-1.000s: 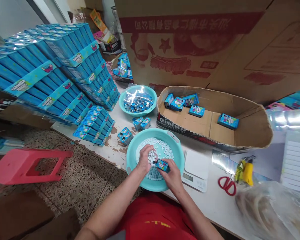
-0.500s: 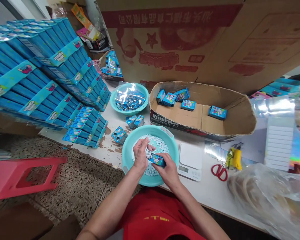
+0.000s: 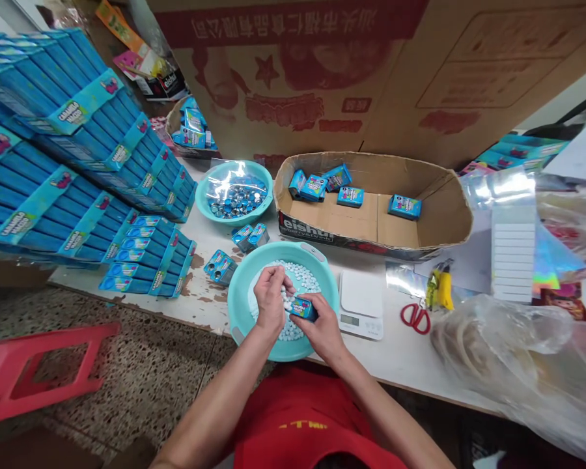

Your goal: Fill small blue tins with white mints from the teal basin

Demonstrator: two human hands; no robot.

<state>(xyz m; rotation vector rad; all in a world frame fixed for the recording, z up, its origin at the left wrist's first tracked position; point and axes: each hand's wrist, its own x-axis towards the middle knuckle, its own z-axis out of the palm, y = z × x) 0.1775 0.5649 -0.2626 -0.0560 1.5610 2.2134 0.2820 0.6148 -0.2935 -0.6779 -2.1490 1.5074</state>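
Observation:
Over a turquoise basin (image 3: 332,280) partly filled with small white candies (image 3: 300,272), my two hands meet. My right hand (image 3: 325,329) grips a small blue candy box (image 3: 301,308), tilted with one end toward the other hand. Curled and cupped, my left hand (image 3: 272,299) holds white candies that show at its edge, right against the box's end. The box's opening is hidden from view. Left of the basin stand several small blue boxes (image 3: 219,267) with round holes in their tops.
A second basin (image 3: 200,202) holds round metallic lids under clear plastic. Behind is a cut-down carton (image 3: 376,228) with several blue boxes. A digital scale (image 3: 361,306), red scissors (image 3: 416,318) and a plastic bag (image 3: 498,352) lie right. Stacked blue packs (image 3: 73,163) rise left, near a red stool (image 3: 78,384).
The camera view has turned a little, so the table and cartons appear shifted left. Over the basin, my left fingers are curled more closely beside the box; my right hand still holds it.

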